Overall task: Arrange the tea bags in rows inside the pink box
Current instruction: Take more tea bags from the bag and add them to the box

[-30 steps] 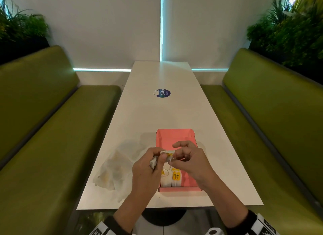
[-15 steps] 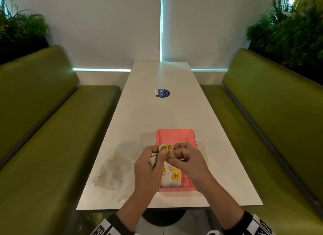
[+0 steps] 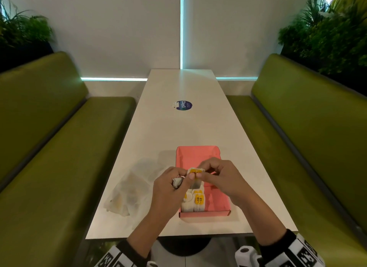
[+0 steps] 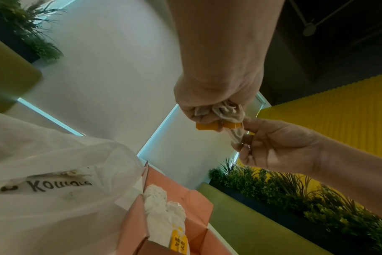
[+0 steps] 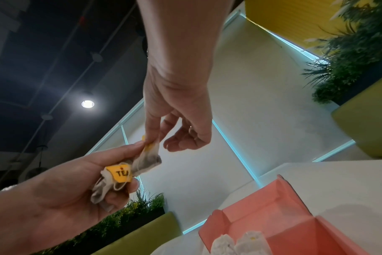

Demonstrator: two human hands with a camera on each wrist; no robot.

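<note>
The pink box [image 3: 198, 153] lies open on the white table [image 3: 178, 127], with a few white tea bags [image 3: 195, 204] with yellow tags standing in its near left corner. Above them my left hand [image 3: 188, 176] grips a crumpled bunch of tea bags [image 5: 107, 188] in its palm. Its thumb presses on one tea bag [image 3: 195, 179] that sticks out. My right hand [image 3: 200, 172] pinches the top of that same bag [image 5: 148, 160] between thumb and forefinger. Its other fingers are curled. A yellow tag [image 5: 120, 173] reading TEA shows in the bunch.
A crumpled clear plastic bag [image 3: 131, 193] lies on the table left of the box. A round blue sticker [image 3: 184, 105] sits mid-table. Green benches [image 3: 49, 147] run along both sides, with plants behind them.
Both hands have stayed above the near half of the box. The right hand's fingers have closed in on the top of the tea bag, which now hangs between the two hands.
</note>
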